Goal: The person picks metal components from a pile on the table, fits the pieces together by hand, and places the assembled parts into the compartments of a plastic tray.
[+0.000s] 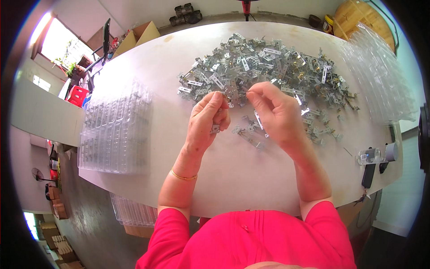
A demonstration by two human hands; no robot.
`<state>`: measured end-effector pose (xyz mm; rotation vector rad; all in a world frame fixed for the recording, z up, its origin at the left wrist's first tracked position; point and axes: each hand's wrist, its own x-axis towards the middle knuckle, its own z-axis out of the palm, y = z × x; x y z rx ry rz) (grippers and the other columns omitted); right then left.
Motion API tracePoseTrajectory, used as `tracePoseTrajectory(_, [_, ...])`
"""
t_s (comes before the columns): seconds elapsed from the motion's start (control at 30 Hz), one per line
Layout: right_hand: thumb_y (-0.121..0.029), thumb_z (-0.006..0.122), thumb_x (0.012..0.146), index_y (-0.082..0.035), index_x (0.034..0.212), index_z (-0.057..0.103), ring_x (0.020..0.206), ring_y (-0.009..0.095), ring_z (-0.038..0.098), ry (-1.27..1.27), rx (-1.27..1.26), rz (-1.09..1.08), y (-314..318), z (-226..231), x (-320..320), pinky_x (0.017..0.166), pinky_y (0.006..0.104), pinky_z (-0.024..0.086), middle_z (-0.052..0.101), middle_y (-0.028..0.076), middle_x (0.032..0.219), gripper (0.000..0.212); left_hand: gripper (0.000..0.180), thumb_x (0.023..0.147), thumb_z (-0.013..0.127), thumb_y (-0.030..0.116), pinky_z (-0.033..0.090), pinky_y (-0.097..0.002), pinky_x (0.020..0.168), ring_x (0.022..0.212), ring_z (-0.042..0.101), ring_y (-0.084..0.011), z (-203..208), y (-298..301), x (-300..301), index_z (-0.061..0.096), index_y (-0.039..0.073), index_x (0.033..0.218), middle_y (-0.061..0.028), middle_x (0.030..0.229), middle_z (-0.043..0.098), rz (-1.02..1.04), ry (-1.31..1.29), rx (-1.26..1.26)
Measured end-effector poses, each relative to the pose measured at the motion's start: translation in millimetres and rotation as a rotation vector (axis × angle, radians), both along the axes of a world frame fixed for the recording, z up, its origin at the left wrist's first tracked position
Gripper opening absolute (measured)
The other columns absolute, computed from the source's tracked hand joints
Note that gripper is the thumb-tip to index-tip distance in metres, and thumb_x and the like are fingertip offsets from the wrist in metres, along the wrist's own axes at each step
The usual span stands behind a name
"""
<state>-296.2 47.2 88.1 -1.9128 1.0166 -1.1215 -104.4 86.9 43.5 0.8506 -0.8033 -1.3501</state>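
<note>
My left hand (207,117) is closed, with the thumb over the curled fingers. A small silver metal bracket (215,129) shows below those fingers, against the palm. Opposite it, my right hand (278,113) pinches thumb and forefinger together at the near edge of a heap of metal brackets (262,62). Whatever lies in that pinch is too small to name. The two hands are a short gap apart. Between them and nearer to me, several loose brackets (249,136) lie on the white table (237,179).
Stacked clear plastic trays (117,130) holding small parts stand at the left. More clear trays (380,76) are piled at the far right. A clear bottle (369,156) lies near the right edge, beside a black object (368,175) with keys. An open cardboard box (142,36) stands beyond the table.
</note>
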Motion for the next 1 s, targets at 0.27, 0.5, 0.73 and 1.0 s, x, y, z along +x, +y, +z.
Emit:
tracePoseTrajectory(0.27, [-0.018, 0.069, 0.095, -0.009, 0.098, 0.065, 0.065, 0.030, 0.067, 0.067, -0.037, 0.004, 1, -4, 4, 0.059, 0.0373, 0.050, 0.069, 0.013, 0.078, 0.010, 0.032, 0.110, 0.047, 0.028, 0.033, -0.0271, 0.050, 0.053, 0.041, -0.0134, 2, 1, -2, 0.057, 0.005, 0.090, 0.0014, 0.063, 0.037, -0.027, -0.010, -0.003])
tracePoseTrajectory(0.5, [-0.018, 0.068, 0.096, -0.009, 0.096, 0.064, 0.067, 0.031, 0.067, 0.109, -0.023, -0.003, 2, -2, 3, 0.058, 0.0387, 0.049, 0.069, 0.013, 0.078, 0.010, 0.034, 0.109, 0.049, 0.030, 0.034, -0.0249, 0.050, 0.056, 0.042, -0.0104, 0, 1, -4, 0.058, 0.004, 0.089, 0.0021, 0.066, 0.039, -0.009, -0.128, -0.073])
tracePoseTrajectory(0.73, [-0.017, 0.066, 0.097, -0.008, 0.096, 0.063, 0.067, 0.033, 0.067, 0.116, -0.075, -0.003, 2, -2, 3, 0.059, 0.0410, 0.050, 0.068, 0.013, 0.077, 0.009, 0.033, 0.108, 0.053, 0.030, 0.035, -0.0212, 0.052, 0.060, 0.042, -0.0058, -3, 5, -8, 0.059, 0.004, 0.090, 0.0024, 0.073, 0.050, 0.068, -0.421, -0.169])
tracePoseTrajectory(1.0, [-0.007, 0.050, 0.102, 0.000, 0.114, 0.064, 0.073, 0.017, 0.066, -0.021, 0.287, 0.225, -5, -2, -5, 0.068, 0.0332, 0.053, 0.067, 0.009, 0.080, 0.019, 0.032, 0.107, 0.056, 0.031, 0.034, -0.0213, 0.052, 0.059, 0.041, -0.0040, -3, 7, -10, 0.059, 0.005, 0.089, 0.0055, 0.069, 0.048, 0.030, -0.651, -0.189])
